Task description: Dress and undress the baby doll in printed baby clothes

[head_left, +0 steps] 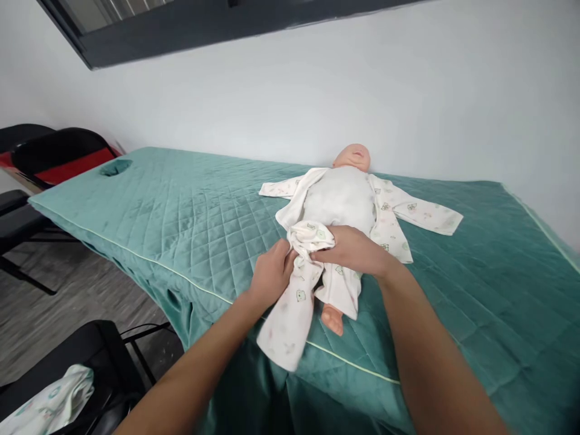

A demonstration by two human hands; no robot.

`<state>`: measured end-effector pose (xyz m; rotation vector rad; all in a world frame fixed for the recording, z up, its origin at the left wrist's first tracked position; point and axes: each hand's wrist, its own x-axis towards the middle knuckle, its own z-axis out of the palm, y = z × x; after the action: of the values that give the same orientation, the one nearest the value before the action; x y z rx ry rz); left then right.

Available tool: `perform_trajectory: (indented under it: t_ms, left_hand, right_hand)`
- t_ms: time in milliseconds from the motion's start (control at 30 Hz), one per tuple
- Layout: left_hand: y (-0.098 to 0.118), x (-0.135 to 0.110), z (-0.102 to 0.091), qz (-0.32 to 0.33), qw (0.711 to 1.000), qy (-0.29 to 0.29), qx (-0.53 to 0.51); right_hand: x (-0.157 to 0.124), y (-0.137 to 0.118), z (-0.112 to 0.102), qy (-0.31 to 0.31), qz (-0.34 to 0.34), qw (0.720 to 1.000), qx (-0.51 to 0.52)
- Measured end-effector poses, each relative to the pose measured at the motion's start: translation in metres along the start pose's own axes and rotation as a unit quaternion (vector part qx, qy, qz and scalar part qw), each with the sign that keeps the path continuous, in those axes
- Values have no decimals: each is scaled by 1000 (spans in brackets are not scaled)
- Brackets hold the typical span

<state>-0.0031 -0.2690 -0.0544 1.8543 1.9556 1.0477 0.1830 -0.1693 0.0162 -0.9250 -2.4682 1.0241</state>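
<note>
At far left, black chairs (67, 151) with red backs stand by the end of the bed (199, 205); nearer, a patterned cloth (67, 396) lies on another black chair (102, 341). It could slide to the floor if that chair were knocked.

The left hand (272, 275) has its fingers closed on the gathered cloth of the printed trousers (290, 323), which lie over the doll's lower body near the front edge of the bed. The trouser leg on this side stretches past the piped edge, and no foot shows from its cuff; a limb inside could snag in the twisted folds if the cloth were pulled hard. From the other leg a bare foot (333, 320) sticks out, and a toe might catch in the hem.

The doll (339, 193) lies on its back, head towards the wall. A strong tug on the trousers could drag it towards the edge. To the right, the right hand (351, 249) pinches the same bunched waist between thumb and fingers. Beside it the open jacket (392, 241) spreads out, sleeves wide; its loose flap could get trapped under the waistband.
</note>
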Motion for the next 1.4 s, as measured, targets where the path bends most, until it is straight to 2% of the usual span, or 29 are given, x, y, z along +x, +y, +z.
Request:
perform_trajectory:
  t_ms: [200,333,433,533,667,700,767,833,867,967,1100,1333,1400]
  left_hand:
    - [-6,27,4,6,998,44,51]
    - [-6,24,7,-13,996,78,28]
    - [0,12,4,-86,987,120,-67]
    - [10,-10,-4,-197,954,133,-185]
    - [31,-41,-15,-272,918,18,-288]
    - [37,-47,-16,-294,897,-14,-330]
    - [50,-56,-17,-345,837,-56,-420]
    - [61,-59,-15,-383,781,-70,-488]
    - [65,-60,-14,-392,762,-70,-511]
    - [70,-58,-12,-379,740,-75,-551]
    - [64,-50,-10,-342,725,-94,-591]
    - [58,-33,-19,-351,735,-85,-574]
    - [57,-28,-20,-359,745,-74,-557]
  right_hand:
    - [4,11,3,57,0,998,6]
    - [6,12,5,89,-9,996,7]
    - [7,12,6,128,12,991,27]
    - [7,14,8,159,25,984,74]
    - [7,17,10,176,27,976,122]
    - [8,18,10,184,32,974,129]
    - [7,17,10,197,45,970,139]
    - [7,16,10,202,56,967,143]
    - [7,15,10,202,57,967,145]
    - [5,11,8,189,44,969,155]
    - [2,7,3,135,23,980,143]
    - [-9,1,-5,-4,-2,988,154]
    - [-10,1,-3,-10,-3,991,136]
